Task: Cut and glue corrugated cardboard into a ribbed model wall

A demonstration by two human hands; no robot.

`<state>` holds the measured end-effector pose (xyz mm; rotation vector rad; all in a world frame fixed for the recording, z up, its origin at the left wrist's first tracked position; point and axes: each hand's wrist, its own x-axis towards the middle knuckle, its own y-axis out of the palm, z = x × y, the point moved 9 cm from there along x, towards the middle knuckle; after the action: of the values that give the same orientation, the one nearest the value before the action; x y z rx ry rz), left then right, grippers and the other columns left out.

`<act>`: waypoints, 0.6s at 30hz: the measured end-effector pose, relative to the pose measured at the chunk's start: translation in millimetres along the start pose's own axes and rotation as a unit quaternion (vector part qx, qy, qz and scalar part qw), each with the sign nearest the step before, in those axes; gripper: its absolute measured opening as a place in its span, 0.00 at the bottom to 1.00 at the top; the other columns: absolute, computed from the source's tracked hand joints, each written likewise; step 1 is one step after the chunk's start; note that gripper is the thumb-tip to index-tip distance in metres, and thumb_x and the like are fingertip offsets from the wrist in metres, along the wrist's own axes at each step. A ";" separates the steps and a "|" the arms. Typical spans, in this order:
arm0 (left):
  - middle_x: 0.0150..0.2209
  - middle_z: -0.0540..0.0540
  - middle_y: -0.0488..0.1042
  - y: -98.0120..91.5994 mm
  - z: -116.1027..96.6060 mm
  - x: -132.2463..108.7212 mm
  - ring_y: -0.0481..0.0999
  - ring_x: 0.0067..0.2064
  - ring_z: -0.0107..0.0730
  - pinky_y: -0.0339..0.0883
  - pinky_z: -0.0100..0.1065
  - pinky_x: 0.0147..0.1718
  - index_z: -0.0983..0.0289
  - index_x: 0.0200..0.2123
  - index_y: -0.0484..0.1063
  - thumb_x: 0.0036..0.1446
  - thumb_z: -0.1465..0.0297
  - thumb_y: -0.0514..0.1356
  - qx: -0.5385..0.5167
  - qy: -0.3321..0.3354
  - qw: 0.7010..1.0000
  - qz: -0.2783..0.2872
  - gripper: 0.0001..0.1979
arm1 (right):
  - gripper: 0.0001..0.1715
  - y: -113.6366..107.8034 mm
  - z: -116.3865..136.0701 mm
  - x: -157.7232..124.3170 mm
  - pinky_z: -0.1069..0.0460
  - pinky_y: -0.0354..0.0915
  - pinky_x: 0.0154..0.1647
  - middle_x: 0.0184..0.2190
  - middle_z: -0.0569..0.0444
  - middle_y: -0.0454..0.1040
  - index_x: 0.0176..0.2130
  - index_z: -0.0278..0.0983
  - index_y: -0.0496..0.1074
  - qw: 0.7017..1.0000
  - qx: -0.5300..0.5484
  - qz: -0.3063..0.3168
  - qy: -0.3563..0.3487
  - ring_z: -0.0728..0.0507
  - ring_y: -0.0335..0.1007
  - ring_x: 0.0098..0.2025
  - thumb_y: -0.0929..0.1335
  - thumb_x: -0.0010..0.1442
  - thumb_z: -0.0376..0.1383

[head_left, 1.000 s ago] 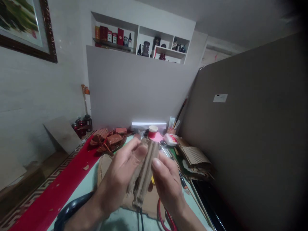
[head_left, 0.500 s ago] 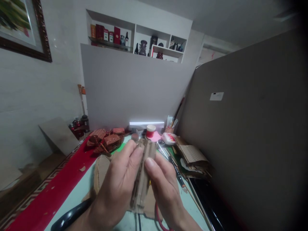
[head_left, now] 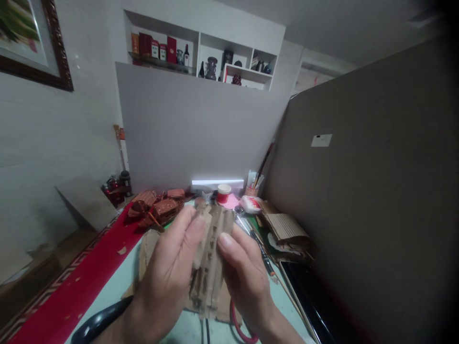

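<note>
Both my hands hold one long strip of brown corrugated cardboard (head_left: 212, 258) upright above the table. My left hand (head_left: 165, 277) grips its left side, thumb pressed on the front. My right hand (head_left: 244, 282) closes on its right side, thumb on the front too. The strip's ribbed face is turned toward me. A flat sheet of cardboard (head_left: 147, 248) lies on the pale green mat (head_left: 114, 286) under my hands.
Red-brown model pieces (head_left: 158, 210) sit at the back left on a red cloth (head_left: 71, 291). A red cup (head_left: 224, 193), a brush pot (head_left: 253, 188) and corrugated scraps (head_left: 287, 229) stand at the back right. Grey boards wall off the back and right. A black handle (head_left: 96, 322) lies near my left wrist.
The cardboard strip has turned in my hands, so more of its ribbed face shows. My thumbs have shifted slightly on it. The view has drifted a little.
</note>
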<state>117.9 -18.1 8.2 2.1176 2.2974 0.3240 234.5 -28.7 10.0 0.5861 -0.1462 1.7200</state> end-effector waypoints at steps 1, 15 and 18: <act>0.57 0.51 0.77 1.1 -0.7 -0.2 0.69 0.62 0.43 0.67 0.32 0.55 0.55 0.52 0.75 0.56 0.53 0.66 -0.007 0.000 1.000 0.006 0.23 | 0.15 -0.3 0.0 0.6 0.49 0.61 0.48 0.40 0.54 0.73 0.48 0.42 0.76 1.000 0.007 -0.001 -0.003 0.44 0.67 0.43 0.64 0.68 0.43; 0.26 0.46 0.70 13.8 -13.7 7.9 0.68 0.27 0.30 0.64 0.27 0.26 0.57 0.32 0.71 0.58 0.56 0.63 -0.031 0.033 0.992 0.118 0.12 | 0.13 -12.2 -5.3 3.8 0.50 0.64 0.34 0.26 0.55 0.70 0.32 0.39 0.76 0.999 0.019 -0.039 -0.026 0.46 0.66 0.30 0.69 0.62 0.45; 0.25 0.46 0.66 11.7 -22.2 12.4 0.64 0.23 0.28 0.59 0.26 0.20 0.56 0.33 0.69 0.60 0.56 0.61 -0.080 0.051 0.986 0.140 0.12 | 0.15 -18.8 -1.1 5.1 0.49 0.67 0.34 0.25 0.55 0.71 0.29 0.39 0.75 0.996 0.008 -0.076 -0.041 0.44 0.67 0.30 0.68 0.63 0.45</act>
<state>125.3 -8.4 33.5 2.3887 1.9393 0.6121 251.3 -19.2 7.3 0.6625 -0.1430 1.5524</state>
